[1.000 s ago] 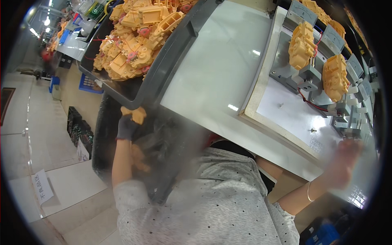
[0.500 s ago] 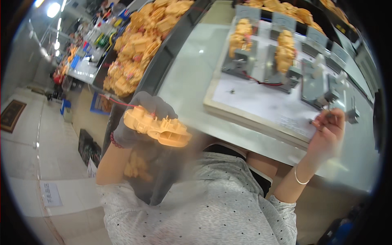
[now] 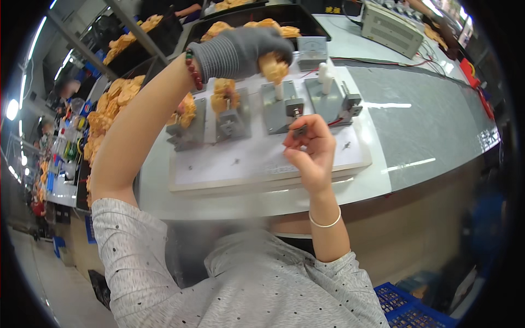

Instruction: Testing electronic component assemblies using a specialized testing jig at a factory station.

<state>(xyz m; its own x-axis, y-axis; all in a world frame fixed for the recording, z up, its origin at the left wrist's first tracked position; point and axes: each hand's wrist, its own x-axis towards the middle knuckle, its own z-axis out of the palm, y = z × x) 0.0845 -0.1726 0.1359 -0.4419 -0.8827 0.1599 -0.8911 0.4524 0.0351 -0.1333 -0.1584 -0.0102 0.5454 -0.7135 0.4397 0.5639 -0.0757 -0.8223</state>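
My left hand, in a grey knit glove, is closed on a yellow-orange moulded plastic part. It holds the part at the top of the white post on a grey metal fixture, the third from the left. My right hand is bare, with thumb and fingers bent around the small dark end of the fixture's clamp. Two fixtures to the left each carry a similar orange part. The rightmost fixture bears only a white post.
The fixtures stand on a white board on the table. A black bin of orange parts is behind, with more orange parts piled at left. A panel meter and a beige bench instrument stand farther back.
My left hand has carried the orange part from the lower left up over the third fixture. My right hand stays by the fixture's clamp. The view has swung to the right.
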